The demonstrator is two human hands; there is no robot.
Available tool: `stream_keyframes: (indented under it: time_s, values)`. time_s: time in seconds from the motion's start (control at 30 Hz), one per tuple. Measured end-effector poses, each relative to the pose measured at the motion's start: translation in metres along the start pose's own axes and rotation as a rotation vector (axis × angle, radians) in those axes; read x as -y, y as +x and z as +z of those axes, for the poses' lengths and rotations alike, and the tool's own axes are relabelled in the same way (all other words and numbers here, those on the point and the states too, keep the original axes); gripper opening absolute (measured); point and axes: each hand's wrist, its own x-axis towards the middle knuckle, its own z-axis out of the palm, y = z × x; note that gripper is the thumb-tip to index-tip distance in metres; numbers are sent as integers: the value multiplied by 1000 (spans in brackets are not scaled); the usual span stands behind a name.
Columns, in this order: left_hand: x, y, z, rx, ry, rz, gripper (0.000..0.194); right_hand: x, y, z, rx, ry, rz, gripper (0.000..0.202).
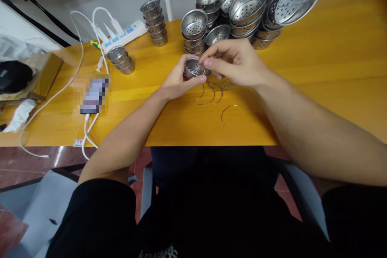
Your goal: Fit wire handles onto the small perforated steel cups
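My left hand [179, 80] is wrapped around a small perforated metal cup [192, 67], its open mouth turned up and toward me. At the cup's rim, the thumb and fingers of my right hand [234, 61] are pinched together on a thin wire [204, 71], mostly hidden by the fingers. Several loose curved wires lie on the table just below and beside the cup. One single curved wire [222, 114] rests apart from them, closer to the table's front edge.
Stacks of larger perforated metal cups [193, 24] stand behind my hands, some leaning at the right. Two smaller stacks [155, 22] stand farther left. A power strip [130, 32], white cables and a phone [95, 94] lie on the left of the wooden table [332, 60].
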Motion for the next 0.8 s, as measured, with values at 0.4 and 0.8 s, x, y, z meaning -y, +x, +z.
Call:
stream_keyframes:
  time_s: [0.4, 0.8]
  values:
    - [-17, -4, 4, 10, 75, 41, 106, -41, 17, 11, -34, 447, -198, 72]
    - [-12, -7, 2, 30, 182, 31, 90, -40, 14, 17, -60, 433, -172, 65]
